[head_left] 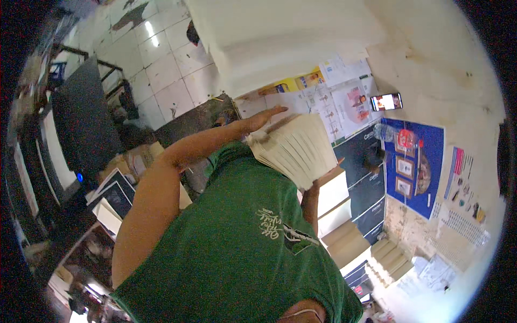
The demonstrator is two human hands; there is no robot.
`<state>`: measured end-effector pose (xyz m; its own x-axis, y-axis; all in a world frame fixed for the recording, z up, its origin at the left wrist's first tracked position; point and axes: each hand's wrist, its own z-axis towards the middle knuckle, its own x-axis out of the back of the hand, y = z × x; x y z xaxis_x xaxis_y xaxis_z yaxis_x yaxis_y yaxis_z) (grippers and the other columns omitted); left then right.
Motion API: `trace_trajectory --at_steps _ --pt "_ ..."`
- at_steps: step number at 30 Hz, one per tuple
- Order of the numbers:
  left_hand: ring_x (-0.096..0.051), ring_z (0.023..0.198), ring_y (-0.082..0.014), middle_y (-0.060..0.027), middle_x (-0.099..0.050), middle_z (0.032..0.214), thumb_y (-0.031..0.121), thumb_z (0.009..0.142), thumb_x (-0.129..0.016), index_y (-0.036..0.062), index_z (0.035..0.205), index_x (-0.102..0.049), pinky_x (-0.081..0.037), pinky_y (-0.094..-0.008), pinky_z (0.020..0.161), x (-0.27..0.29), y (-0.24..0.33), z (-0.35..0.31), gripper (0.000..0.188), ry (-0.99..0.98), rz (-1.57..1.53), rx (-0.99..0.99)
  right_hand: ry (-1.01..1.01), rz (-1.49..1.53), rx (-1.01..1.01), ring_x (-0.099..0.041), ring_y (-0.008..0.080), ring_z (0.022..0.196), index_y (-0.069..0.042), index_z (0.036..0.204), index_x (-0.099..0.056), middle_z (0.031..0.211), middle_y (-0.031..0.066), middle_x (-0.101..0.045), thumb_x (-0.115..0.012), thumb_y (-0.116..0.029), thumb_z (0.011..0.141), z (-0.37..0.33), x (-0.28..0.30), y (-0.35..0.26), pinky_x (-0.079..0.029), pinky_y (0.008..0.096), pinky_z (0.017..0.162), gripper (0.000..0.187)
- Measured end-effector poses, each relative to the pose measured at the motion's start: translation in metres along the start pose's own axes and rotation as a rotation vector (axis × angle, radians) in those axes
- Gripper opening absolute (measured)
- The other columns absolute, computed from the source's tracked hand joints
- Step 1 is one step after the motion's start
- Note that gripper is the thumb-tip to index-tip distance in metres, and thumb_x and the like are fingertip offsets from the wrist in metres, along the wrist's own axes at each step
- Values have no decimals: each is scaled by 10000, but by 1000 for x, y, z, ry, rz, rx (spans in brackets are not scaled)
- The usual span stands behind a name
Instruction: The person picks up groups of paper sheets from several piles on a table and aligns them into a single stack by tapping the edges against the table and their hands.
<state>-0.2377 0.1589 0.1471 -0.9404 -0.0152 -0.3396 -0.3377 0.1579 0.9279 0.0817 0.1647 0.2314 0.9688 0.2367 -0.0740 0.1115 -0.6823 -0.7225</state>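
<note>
Right hand (325, 175): grasping the lower corner of a thick block of cream paper sheets (295, 152), layers fanned apart. Left hand (266, 117): extended flat, fingers straight, no grip seen; whether the palm touches the block, cannot tell.

Key relation: block lies between both hands, at ten to eleven o'clock from the right hand, four to five from the left. Layer edges run roughly eleven to five. Right hand is nearer.

Outward from block: white printed paper sheets (353, 105) at two o'clock; black cardboard boxes (362, 171) at three to four; dark green cloth T-shirt (231, 226) at seven.
</note>
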Motion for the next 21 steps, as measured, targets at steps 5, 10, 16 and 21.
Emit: trace_trajectory --at_steps 5,10,16,21 --pt "-273 1445 -283 -134 -283 1576 586 1023 -175 57 1541 -207 -251 -414 1180 16 -86 -29 742 63 371 -80 -76 -18 138 -500 263 1272 -10 1417 -391 1402 149 -498 -544 -373 978 5 17 8 -438 444 1021 590" --pt "-115 1489 -334 -165 -136 1615 521 1042 -191 48 1552 -129 -103 -445 1213 -25 -69 -31 699 212 28 11 -115 -337 132 -352 281 1383 -73 1525 -260 1533 156 -341 -374 -565 998 22 26 -10 -296 482 1127 730" --pt "-40 1501 -319 -226 -86 1605 511 1048 -168 25 1544 -136 -49 -414 1220 -14 -74 -11 695 189 371 -92 -26 -207 380 -335 290 1393 -71 1528 -249 1544 158 -317 -368 -569 998 54 28 -8 -276 482 1137 737" --pt "-139 1489 -289 -217 -163 1594 500 1054 -173 -8 1521 -206 -107 -367 1217 12 -47 52 691 120 188 -260 59 -198 559 -320 298 1402 -70 1531 -240 1552 160 -298 -364 -572 997 72 24 4 -260 483 1146 743"
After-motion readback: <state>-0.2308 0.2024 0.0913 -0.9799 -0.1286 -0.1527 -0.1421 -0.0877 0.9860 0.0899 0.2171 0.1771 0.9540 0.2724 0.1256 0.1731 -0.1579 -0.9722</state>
